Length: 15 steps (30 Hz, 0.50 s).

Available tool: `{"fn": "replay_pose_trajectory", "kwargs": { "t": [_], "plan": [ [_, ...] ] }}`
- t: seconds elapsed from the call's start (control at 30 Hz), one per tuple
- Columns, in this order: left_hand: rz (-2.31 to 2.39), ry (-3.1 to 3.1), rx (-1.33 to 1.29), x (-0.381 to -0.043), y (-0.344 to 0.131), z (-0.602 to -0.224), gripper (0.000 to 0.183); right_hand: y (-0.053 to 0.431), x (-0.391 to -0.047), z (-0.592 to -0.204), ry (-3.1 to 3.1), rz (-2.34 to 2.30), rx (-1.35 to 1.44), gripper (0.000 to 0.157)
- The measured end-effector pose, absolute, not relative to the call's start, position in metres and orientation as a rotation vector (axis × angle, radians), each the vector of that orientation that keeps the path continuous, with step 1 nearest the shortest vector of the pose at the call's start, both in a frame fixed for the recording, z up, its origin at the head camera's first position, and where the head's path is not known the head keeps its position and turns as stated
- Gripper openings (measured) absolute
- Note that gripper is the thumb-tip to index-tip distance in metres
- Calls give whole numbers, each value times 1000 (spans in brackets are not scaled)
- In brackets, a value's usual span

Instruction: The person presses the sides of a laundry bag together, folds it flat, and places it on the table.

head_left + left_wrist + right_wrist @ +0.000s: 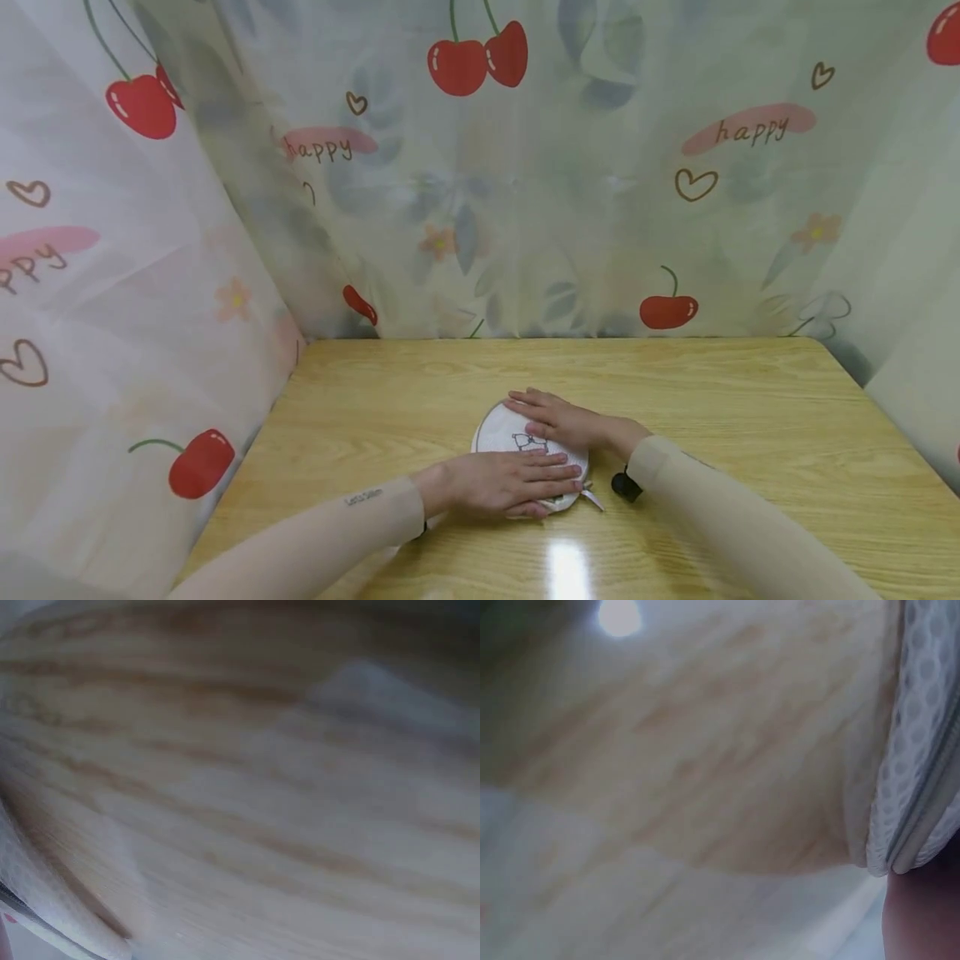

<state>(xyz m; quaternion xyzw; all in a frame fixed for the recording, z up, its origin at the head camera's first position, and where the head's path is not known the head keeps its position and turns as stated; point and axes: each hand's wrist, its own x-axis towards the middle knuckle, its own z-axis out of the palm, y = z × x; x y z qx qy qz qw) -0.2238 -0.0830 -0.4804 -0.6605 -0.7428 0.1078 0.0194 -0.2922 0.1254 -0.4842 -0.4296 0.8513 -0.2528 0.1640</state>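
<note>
A round white zip pouch [491,429] with a small line drawing lies on the table beneath both hands. My left hand [510,483] rests across its near part, fingers straight and pointing right. On its far right part my right hand [566,421] lies with fingers extended to the left. A light ribbon-like tab [592,497] sticks out at the pouch's right edge. The right wrist view shows honeycomb mesh and a grey zipper [934,772] along the side. In the left wrist view, the pouch's edge [45,881] shows at lower left.
The wooden table [375,392] has a glossy light reflection near its front. Cherry-print curtains [525,208] stand behind it and along the left side. A small black device [626,487] hangs at the right wrist. Beige sleeves [360,525] cover both forearms.
</note>
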Motion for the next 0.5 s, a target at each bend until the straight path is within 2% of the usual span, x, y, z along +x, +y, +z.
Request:
{"fn": "replay_pose_trajectory", "kwargs": {
  "t": [0.5],
  "plan": [
    [353, -2218, -1917, -221, -86, -478, 64, 128, -292, -458, 2450, -850, -1145, 50]
  ]
}}
